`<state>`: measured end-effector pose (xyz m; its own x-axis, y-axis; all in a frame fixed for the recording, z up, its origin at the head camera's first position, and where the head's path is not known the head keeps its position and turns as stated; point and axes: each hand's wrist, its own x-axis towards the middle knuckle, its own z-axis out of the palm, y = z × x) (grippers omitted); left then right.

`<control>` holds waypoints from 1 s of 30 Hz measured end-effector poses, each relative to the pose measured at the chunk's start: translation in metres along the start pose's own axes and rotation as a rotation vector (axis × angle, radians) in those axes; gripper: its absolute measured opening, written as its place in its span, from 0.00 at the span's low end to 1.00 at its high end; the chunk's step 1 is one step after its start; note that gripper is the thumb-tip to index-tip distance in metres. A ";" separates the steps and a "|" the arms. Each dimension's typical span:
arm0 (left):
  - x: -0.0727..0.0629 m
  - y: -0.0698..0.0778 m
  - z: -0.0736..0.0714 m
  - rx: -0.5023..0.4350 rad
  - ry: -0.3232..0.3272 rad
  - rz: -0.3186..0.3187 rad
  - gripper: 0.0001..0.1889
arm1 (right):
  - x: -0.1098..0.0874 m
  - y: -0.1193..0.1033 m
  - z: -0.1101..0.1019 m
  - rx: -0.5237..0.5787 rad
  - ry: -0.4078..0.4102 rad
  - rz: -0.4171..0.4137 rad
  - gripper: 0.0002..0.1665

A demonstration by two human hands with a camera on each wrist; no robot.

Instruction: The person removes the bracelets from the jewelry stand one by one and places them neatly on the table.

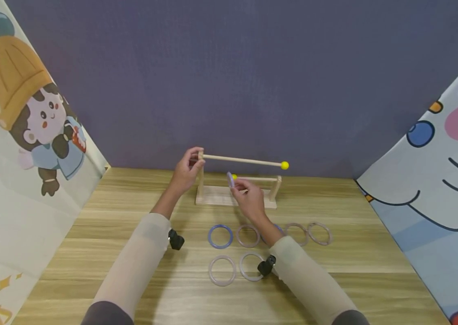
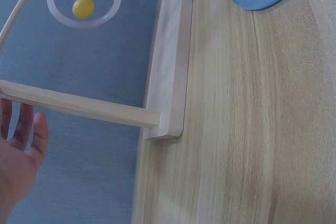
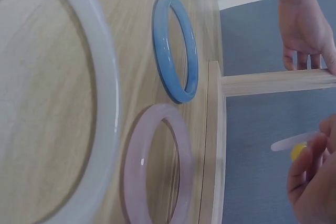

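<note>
A wooden rack (image 1: 214, 196) stands at the table's back, with a long upper rod (image 1: 242, 160) and a shorter lower rod (image 1: 259, 179), each tipped by a yellow ball. My left hand (image 1: 185, 170) grips the top of the rack's left post (image 2: 79, 104), thumb in front and fingers behind. With thumb and fingers, my right hand (image 1: 250, 199) pinches a pale lilac bangle (image 1: 230, 180) upright at the lower rod's free end. In the left wrist view, the lower yellow ball (image 2: 83, 7) shows inside the bangle's ring.
Several bangles lie flat in front of the rack, among them a blue bangle (image 1: 210, 237), a pinkish bangle (image 1: 238, 234) and a whitish bangle (image 1: 211, 271). Further right is another bangle (image 1: 329, 234). My right forearm partly covers some. A dark wall (image 1: 229, 90) rises behind the table.
</note>
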<state>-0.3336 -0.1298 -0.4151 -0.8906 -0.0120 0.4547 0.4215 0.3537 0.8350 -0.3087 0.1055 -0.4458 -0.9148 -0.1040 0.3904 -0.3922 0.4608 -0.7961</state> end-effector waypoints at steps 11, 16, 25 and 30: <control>0.001 -0.002 -0.001 -0.006 0.000 -0.002 0.20 | -0.012 0.001 -0.013 0.007 -0.050 0.012 0.12; 0.000 -0.001 -0.001 0.003 -0.005 0.003 0.21 | -0.019 -0.001 -0.020 0.056 -0.071 0.014 0.12; 0.000 -0.003 -0.002 0.000 -0.011 -0.006 0.21 | -0.029 -0.002 -0.036 0.056 -0.110 0.010 0.12; 0.001 -0.002 -0.001 -0.002 -0.010 -0.009 0.21 | -0.032 0.003 -0.047 0.031 -0.123 -0.005 0.12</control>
<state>-0.3352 -0.1314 -0.4164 -0.8959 -0.0058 0.4443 0.4142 0.3513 0.8397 -0.2763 0.1515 -0.4394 -0.9171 -0.2141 0.3364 -0.3977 0.4325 -0.8091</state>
